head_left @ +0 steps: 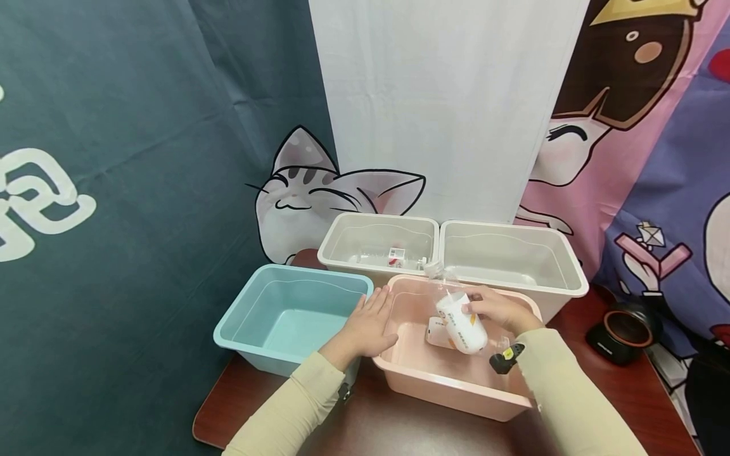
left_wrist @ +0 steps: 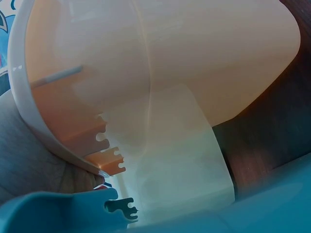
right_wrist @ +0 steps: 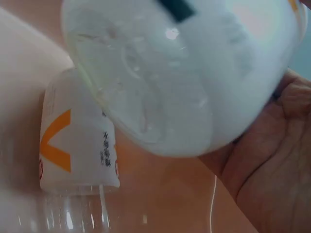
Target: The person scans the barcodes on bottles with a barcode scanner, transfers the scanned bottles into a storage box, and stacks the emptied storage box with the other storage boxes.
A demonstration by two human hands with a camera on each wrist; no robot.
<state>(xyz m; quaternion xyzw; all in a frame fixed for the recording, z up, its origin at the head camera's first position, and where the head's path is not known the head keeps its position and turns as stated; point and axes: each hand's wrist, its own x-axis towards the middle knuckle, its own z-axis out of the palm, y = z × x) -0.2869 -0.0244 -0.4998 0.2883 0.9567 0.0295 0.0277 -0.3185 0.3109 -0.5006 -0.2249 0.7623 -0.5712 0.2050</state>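
In the head view my right hand (head_left: 499, 308) grips a plastic bottle (head_left: 464, 326) with a white label, tilted over the pink bin (head_left: 445, 383). Its clear top points toward the back bins. A second white-labelled bottle (right_wrist: 80, 141) lies on the floor of the pink bin, partly covered by the held one in the head view. The right wrist view shows the base of the held bottle (right_wrist: 160, 92) close up, with my palm beside it. My left hand (head_left: 367, 326) rests on the pink bin's left rim, fingers straight, beside the blue bin (head_left: 291, 354).
Two grey-white bins stand behind; the left one (head_left: 376, 221) holds a clear bottle with a white and red label (head_left: 396, 256), the right one (head_left: 513, 231) adjoins it. A black round object (head_left: 624, 332) sits at the right on the brown table (head_left: 365, 421). Printed curtains hang behind.
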